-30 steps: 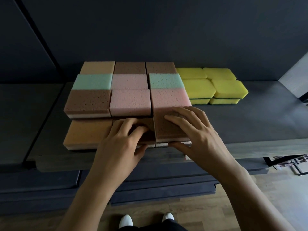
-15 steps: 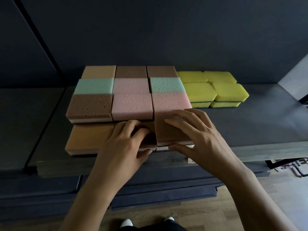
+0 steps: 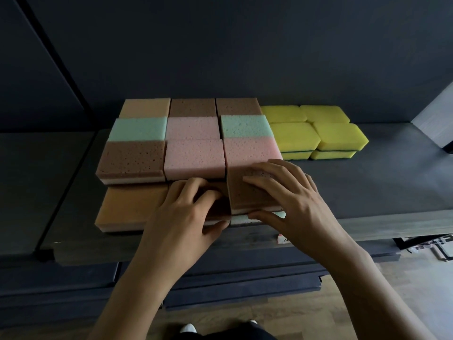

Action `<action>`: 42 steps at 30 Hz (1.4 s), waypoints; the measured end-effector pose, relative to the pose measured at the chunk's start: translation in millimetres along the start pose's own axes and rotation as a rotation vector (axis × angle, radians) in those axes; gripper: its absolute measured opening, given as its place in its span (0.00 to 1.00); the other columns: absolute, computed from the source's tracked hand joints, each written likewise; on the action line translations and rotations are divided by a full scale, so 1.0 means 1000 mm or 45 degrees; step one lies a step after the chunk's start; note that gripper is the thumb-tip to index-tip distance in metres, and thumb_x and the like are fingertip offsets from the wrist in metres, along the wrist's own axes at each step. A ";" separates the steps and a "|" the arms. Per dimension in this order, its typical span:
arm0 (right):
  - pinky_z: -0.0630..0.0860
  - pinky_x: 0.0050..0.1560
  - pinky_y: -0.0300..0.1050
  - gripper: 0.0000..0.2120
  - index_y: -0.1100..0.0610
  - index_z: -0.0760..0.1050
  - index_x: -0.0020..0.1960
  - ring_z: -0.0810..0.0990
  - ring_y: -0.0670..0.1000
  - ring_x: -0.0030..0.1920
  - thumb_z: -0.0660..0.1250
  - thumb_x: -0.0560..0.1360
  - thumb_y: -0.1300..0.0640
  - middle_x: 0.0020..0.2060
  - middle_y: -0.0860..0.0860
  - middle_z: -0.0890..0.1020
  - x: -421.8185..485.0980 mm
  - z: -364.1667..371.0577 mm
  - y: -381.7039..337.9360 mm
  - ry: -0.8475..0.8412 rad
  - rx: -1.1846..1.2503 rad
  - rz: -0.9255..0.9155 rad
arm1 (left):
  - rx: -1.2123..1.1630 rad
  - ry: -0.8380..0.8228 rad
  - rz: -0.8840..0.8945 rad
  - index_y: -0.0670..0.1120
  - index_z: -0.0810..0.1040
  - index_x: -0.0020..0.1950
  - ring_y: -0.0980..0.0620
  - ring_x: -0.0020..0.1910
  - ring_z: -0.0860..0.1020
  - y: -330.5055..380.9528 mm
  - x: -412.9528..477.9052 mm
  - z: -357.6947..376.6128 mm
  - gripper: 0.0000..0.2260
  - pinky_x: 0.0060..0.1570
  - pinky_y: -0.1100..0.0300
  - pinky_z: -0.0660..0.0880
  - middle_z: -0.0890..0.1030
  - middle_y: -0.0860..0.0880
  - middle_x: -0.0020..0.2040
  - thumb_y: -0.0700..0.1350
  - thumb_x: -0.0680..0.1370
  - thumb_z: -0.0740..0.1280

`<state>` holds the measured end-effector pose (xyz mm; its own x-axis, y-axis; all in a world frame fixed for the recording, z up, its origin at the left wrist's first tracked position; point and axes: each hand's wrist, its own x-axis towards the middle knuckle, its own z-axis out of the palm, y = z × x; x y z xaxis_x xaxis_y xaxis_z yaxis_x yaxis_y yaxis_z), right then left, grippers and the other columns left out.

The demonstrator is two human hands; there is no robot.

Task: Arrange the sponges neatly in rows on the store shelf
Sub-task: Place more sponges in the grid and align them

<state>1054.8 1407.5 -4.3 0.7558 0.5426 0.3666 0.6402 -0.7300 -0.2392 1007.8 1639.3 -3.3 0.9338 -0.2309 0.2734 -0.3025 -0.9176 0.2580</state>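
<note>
Gripping brown sponge (image 3: 242, 200) with right hand (image 3: 294, 204), thumb at front, left hand (image 3: 181, 217) clasping neighbouring sponge (image 3: 221, 207)

A matte dark blue-grey wall (image 3: 245, 45) stands dimly lit behind a dark grey store shelf (image 3: 372, 187); stacked dark lower boards (image 3: 61, 288) sit above a light wooden plank floor (image 3: 407, 303).

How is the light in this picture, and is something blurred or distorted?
Head view: dim light, shelf and wall nearly black, yellow sponges brightest. Head view: wide lens slants the shelf edges. Head view: left hand gripping the shadowed sponge, right hand the brown sponge, both sharp; no glare.
</note>
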 end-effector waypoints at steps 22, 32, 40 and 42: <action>0.65 0.70 0.49 0.31 0.45 0.70 0.70 0.66 0.47 0.72 0.63 0.72 0.31 0.71 0.44 0.70 0.026 -0.011 -0.002 -0.118 0.022 -0.022 | -0.018 0.126 0.097 0.44 0.80 0.61 0.47 0.62 0.74 -0.015 0.027 -0.018 0.17 0.58 0.47 0.74 0.76 0.49 0.62 0.47 0.73 0.67; 0.73 0.64 0.55 0.23 0.51 0.76 0.66 0.70 0.48 0.69 0.68 0.75 0.41 0.66 0.47 0.75 0.022 -0.022 -0.049 0.042 0.081 0.077 | -0.102 0.203 0.175 0.46 0.80 0.60 0.49 0.60 0.76 -0.039 0.000 -0.038 0.12 0.56 0.53 0.75 0.77 0.49 0.63 0.47 0.78 0.68; 0.75 0.58 0.50 0.15 0.54 0.78 0.62 0.76 0.50 0.61 0.68 0.78 0.50 0.59 0.47 0.79 0.054 0.023 -0.131 0.083 0.218 -0.057 | -0.067 0.179 0.057 0.47 0.80 0.59 0.49 0.59 0.75 -0.085 -0.048 -0.061 0.13 0.55 0.53 0.73 0.76 0.51 0.61 0.47 0.77 0.65; 0.75 0.59 0.48 0.15 0.53 0.77 0.64 0.76 0.49 0.62 0.67 0.79 0.51 0.60 0.47 0.79 0.063 0.036 -0.148 0.064 0.253 -0.084 | -0.023 0.195 -0.043 0.45 0.79 0.60 0.49 0.60 0.76 -0.097 -0.063 -0.069 0.14 0.55 0.53 0.73 0.76 0.50 0.62 0.47 0.76 0.66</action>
<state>1012.5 1564.4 21.8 0.7069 0.5614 0.4302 0.7061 -0.5947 -0.3843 964.7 1764.9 18.9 0.9039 -0.1468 0.4018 -0.2759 -0.9178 0.2854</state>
